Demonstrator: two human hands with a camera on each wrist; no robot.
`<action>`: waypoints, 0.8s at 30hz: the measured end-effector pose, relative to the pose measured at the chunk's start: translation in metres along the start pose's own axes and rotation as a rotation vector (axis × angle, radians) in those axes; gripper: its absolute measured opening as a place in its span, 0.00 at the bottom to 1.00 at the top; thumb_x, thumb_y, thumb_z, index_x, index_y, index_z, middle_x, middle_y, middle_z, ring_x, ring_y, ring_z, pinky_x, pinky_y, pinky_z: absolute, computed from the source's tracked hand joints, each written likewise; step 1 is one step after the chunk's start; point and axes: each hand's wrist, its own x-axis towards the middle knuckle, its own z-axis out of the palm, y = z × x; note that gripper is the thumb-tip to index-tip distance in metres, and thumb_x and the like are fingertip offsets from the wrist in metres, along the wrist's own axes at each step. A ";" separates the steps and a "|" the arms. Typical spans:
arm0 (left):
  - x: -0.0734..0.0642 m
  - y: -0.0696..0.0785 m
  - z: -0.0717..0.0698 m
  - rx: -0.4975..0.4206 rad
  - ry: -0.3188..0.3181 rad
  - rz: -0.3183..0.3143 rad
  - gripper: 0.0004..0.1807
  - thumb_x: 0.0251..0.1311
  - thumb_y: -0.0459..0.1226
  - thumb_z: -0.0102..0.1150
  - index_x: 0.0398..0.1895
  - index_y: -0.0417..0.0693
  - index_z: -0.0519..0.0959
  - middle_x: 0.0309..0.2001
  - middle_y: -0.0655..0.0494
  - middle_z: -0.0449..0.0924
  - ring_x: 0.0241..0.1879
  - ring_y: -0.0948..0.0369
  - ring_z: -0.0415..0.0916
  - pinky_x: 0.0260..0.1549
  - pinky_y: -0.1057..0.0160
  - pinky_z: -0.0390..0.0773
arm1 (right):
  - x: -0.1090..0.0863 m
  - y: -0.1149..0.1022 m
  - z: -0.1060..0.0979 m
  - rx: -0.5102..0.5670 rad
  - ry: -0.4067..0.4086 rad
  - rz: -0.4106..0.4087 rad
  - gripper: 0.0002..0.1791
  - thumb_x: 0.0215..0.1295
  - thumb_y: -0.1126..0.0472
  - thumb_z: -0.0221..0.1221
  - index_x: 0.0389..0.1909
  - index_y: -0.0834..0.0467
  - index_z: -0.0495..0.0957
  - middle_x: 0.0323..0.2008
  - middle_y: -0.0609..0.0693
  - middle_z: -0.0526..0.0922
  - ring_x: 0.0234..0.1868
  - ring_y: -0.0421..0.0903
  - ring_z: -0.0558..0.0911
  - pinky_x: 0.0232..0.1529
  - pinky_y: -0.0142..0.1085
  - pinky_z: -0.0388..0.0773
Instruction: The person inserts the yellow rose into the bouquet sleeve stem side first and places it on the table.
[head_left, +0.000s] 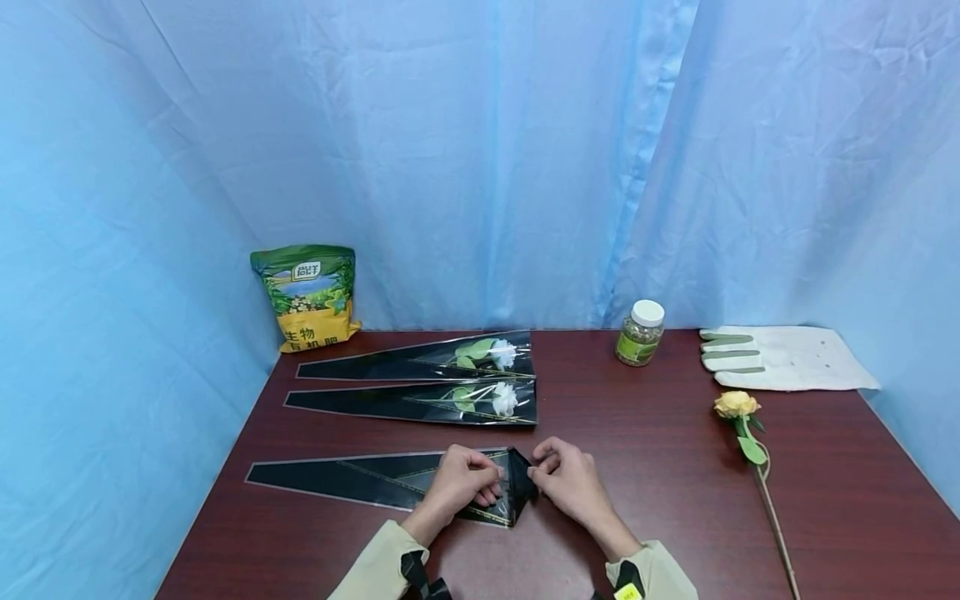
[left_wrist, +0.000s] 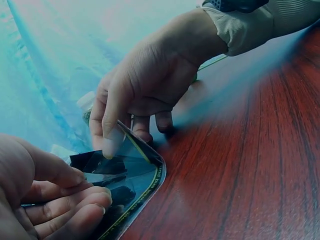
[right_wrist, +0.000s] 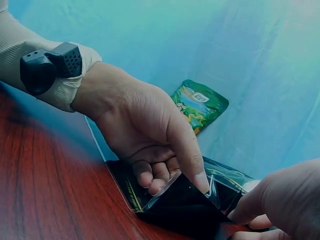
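Observation:
A black, clear-fronted flower sleeve (head_left: 322, 478) lies flat near the front of the table, its narrow end to the left. At the wide end its mouth is spread apart, and the black flap (right_wrist: 182, 202) stands up. My left hand (head_left: 467, 477) pinches the clear film by the mouth between thumb and fingers. On the other side, my right hand (head_left: 568, 479) holds the black edge with thumb and forefinger, seen also in the left wrist view as the farther hand (left_wrist: 155, 75). No flower shows inside this sleeve.
Behind lie two sleeves, one with a pale blue flower (head_left: 502, 354), one with a white flower (head_left: 505, 400). At right are a yellow rose (head_left: 737, 405) and a work glove (head_left: 802, 358). A fertiliser bag (head_left: 311, 296) and a jar (head_left: 640, 333) stand at the back, before blue curtains.

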 end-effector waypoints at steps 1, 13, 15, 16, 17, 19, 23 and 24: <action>0.000 0.000 0.000 0.002 0.001 0.001 0.09 0.59 0.30 0.62 0.33 0.28 0.86 0.19 0.51 0.84 0.14 0.70 0.76 0.16 0.72 0.79 | -0.001 0.000 0.000 -0.005 -0.003 -0.004 0.08 0.54 0.66 0.68 0.34 0.56 0.80 0.20 0.44 0.84 0.17 0.36 0.77 0.22 0.28 0.73; -0.003 -0.001 0.001 0.017 0.017 0.026 0.09 0.60 0.30 0.63 0.33 0.28 0.86 0.21 0.41 0.85 0.13 0.71 0.75 0.16 0.72 0.79 | -0.012 -0.007 0.000 0.073 -0.085 -0.010 0.09 0.60 0.61 0.67 0.40 0.58 0.80 0.23 0.49 0.86 0.17 0.41 0.81 0.17 0.30 0.75; -0.003 0.000 0.001 0.011 0.016 0.024 0.09 0.60 0.30 0.62 0.33 0.28 0.86 0.20 0.42 0.85 0.13 0.71 0.75 0.16 0.72 0.79 | -0.014 -0.007 -0.003 0.107 -0.090 0.000 0.09 0.62 0.61 0.66 0.40 0.59 0.80 0.24 0.52 0.86 0.17 0.43 0.82 0.14 0.31 0.75; -0.002 -0.001 0.001 0.007 0.014 0.021 0.09 0.60 0.30 0.62 0.33 0.28 0.86 0.20 0.42 0.85 0.13 0.71 0.75 0.16 0.72 0.79 | -0.014 -0.007 -0.005 0.126 -0.094 0.007 0.09 0.63 0.61 0.66 0.41 0.59 0.80 0.25 0.53 0.86 0.17 0.44 0.82 0.13 0.32 0.75; -0.002 -0.001 0.002 0.005 0.013 0.020 0.09 0.60 0.30 0.63 0.33 0.28 0.86 0.20 0.42 0.85 0.13 0.71 0.76 0.16 0.72 0.79 | -0.015 -0.007 -0.007 0.137 -0.092 0.011 0.09 0.64 0.60 0.66 0.41 0.60 0.80 0.25 0.54 0.87 0.17 0.45 0.82 0.13 0.32 0.76; -0.002 -0.001 0.002 -0.001 0.012 0.017 0.09 0.60 0.30 0.63 0.34 0.28 0.86 0.21 0.42 0.85 0.13 0.71 0.76 0.16 0.72 0.79 | -0.017 -0.007 -0.014 0.146 -0.087 0.023 0.09 0.64 0.61 0.65 0.41 0.60 0.80 0.26 0.55 0.87 0.18 0.45 0.83 0.14 0.33 0.76; -0.001 -0.002 0.002 -0.004 0.012 0.015 0.09 0.60 0.30 0.63 0.34 0.28 0.86 0.21 0.40 0.85 0.13 0.71 0.76 0.17 0.71 0.80 | -0.021 -0.005 -0.029 0.108 -0.055 0.039 0.09 0.64 0.62 0.66 0.42 0.60 0.80 0.27 0.53 0.87 0.20 0.43 0.83 0.16 0.32 0.77; -0.001 -0.002 0.001 -0.005 0.012 0.013 0.09 0.60 0.30 0.63 0.34 0.28 0.86 0.22 0.40 0.85 0.13 0.71 0.76 0.17 0.71 0.80 | -0.022 -0.004 -0.034 0.091 -0.044 0.040 0.09 0.63 0.62 0.66 0.42 0.60 0.80 0.27 0.52 0.87 0.20 0.42 0.83 0.17 0.32 0.78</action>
